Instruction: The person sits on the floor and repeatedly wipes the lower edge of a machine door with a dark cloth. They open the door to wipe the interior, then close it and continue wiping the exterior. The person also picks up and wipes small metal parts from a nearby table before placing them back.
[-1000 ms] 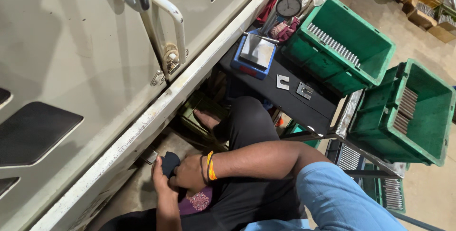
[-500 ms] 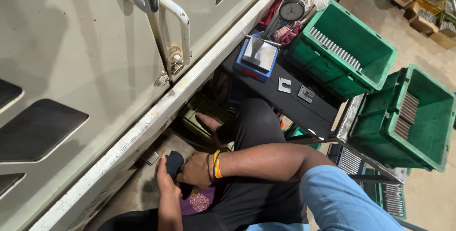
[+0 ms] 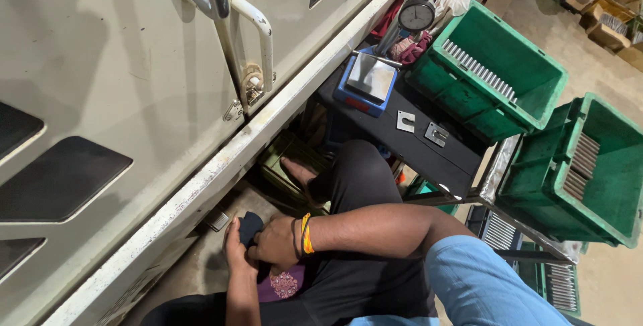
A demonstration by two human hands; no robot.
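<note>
Both my hands meet low in the picture, over my lap and close to the base of a big cream machine cabinet (image 3: 120, 64). My left hand (image 3: 236, 249) and my right hand (image 3: 276, 242) are wrapped together around a small dark object (image 3: 250, 227), which looks like a dark cloth or pad; its exact kind is hard to tell. An orange and black band sits on my right wrist (image 3: 305, 233). A small grey metal piece (image 3: 218, 220) lies on the floor just beside the hands, under the cabinet's edge.
A black table (image 3: 429, 148) carries a blue-based metal block (image 3: 368, 79), a dial gauge (image 3: 416, 15) and two small metal plates (image 3: 406, 121). Two green crates (image 3: 495, 71) (image 3: 583, 165) hold rows of metal parts. The cabinet door has white handles (image 3: 258, 38).
The view has shifted slightly. My hands have stayed together on the dark object, drawing a little closer to my lap.
</note>
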